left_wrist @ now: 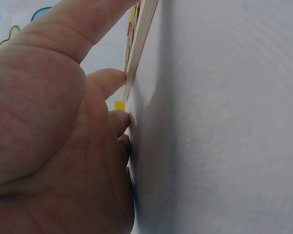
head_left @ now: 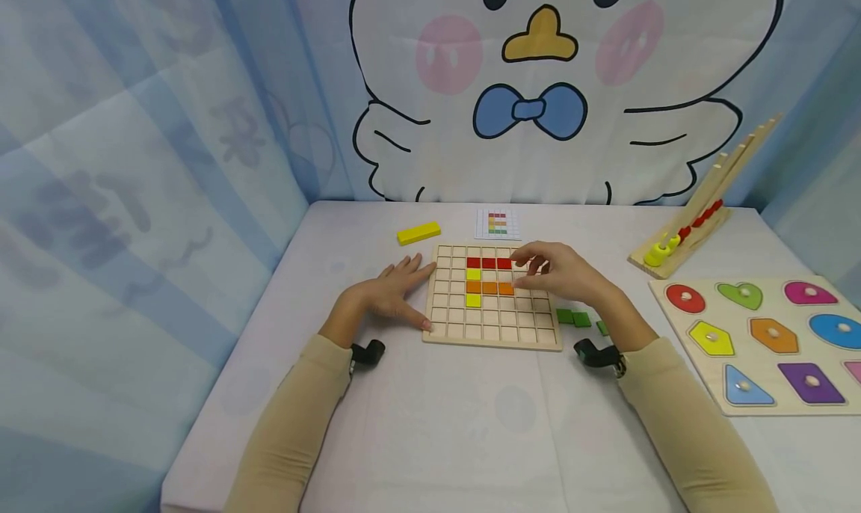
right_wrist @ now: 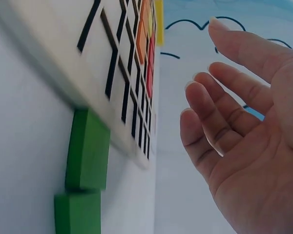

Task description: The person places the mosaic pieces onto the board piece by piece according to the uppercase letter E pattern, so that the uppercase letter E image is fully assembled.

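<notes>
A wooden grid board [head_left: 494, 333] lies on the table with red tiles [head_left: 489, 263], orange tiles [head_left: 489, 288] and two yellow tiles [head_left: 474, 300] set in its squares. My left hand [head_left: 393, 289] is spread at the board's left side, thumb and a fingertip touching its edge. Over the right part of the board hovers my right hand [head_left: 561, 270], its fingers relaxed and bent a little; the right wrist view shows nothing between thumb and fingers. Several green tiles [right_wrist: 88, 151] lie beside the board's right edge, below this hand.
Behind the board are a yellow bar [head_left: 418, 233] and a card with a coloured tile pattern [head_left: 498, 223]. To the right stand a wooden rack with red and yellow beads [head_left: 693, 221] and a knobbed shape puzzle [head_left: 760, 348]. A curtain [head_left: 168, 199] hangs along the left.
</notes>
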`<state>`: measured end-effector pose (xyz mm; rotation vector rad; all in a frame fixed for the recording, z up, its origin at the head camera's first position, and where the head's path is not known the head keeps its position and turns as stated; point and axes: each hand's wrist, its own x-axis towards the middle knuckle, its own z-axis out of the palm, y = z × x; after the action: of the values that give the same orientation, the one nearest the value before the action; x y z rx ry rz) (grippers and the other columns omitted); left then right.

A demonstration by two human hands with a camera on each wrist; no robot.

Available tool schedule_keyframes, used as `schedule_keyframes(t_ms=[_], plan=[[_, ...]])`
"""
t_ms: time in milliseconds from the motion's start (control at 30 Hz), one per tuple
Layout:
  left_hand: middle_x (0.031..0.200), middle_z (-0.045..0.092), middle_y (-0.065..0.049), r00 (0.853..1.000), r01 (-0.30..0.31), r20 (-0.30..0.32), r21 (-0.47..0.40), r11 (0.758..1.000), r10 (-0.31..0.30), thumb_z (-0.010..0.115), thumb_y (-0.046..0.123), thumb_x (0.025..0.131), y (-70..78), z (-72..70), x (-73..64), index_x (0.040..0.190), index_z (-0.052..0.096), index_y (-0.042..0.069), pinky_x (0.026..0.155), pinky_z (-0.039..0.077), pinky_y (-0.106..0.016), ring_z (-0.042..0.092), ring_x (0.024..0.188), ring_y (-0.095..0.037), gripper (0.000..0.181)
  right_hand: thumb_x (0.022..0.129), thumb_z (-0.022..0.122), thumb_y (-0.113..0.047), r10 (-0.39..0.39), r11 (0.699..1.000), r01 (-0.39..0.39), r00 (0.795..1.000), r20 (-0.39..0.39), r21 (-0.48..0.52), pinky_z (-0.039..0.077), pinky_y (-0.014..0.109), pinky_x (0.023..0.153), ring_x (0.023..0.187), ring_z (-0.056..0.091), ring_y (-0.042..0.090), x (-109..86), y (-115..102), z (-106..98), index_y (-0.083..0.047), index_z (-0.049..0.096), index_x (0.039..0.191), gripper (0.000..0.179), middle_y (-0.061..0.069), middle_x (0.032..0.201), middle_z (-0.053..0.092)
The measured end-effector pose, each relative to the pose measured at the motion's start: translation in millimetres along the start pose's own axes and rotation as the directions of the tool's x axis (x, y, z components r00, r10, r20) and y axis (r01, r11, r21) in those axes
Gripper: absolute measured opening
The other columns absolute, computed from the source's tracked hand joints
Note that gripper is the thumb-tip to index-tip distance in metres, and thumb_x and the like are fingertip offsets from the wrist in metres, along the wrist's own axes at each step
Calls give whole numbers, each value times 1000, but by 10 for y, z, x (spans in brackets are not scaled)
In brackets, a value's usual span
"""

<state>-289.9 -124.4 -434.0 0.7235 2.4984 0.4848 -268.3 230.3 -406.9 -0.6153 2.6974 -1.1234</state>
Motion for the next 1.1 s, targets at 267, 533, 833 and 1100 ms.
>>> schedule_keyframes(t_ms=[267, 533, 833, 1100], plan=[[176, -13, -8, 1000, -1, 4, 1, 1000, 1, 80, 66, 79, -6, -1, 1, 169, 5, 30, 131, -9, -50, -15, 163, -26, 123, 92, 82, -25, 42, 999, -42, 999, 20, -30, 50, 30, 78, 98, 58, 25, -140, 167, -153, -6, 69, 128, 43, 12, 113, 69], [176, -13, -8, 1000, -10, 0, -3, 1000, 10, 80, 66, 79, -21, 3, -5, 169, 5, 30, 132, -8, -50, -15, 163, -26, 123, 89, 83, -17, 88, 996, -90, 988, 125, 15, 48, 29, 76, 94, 56, 25, -237, 295, -317, -6, 72, 115, 31, 8, 104, 68], [176, -12, -9, 1000, -12, 5, -5, 1000, 12, 80, 66, 79, -1, -11, -10, 169, 6, 29, 131, -8, -51, -14, 163, -27, 123, 86, 86, -18, 139, 989, -148, 968, 209, 30, 44, 29, 74, 93, 53, 24, -295, 368, -389, -7, 71, 112, 32, 9, 105, 67], [176, -12, -8, 1000, -6, 7, -3, 1000, 6, 80, 66, 79, 9, -13, -18, 169, 5, 30, 132, -8, -50, -15, 163, -27, 123, 84, 86, -15, 166, 985, -174, 945, 281, 6, 43, 28, 74, 91, 53, 23, -302, 426, -390, -8, 74, 107, 28, 6, 98, 67]])
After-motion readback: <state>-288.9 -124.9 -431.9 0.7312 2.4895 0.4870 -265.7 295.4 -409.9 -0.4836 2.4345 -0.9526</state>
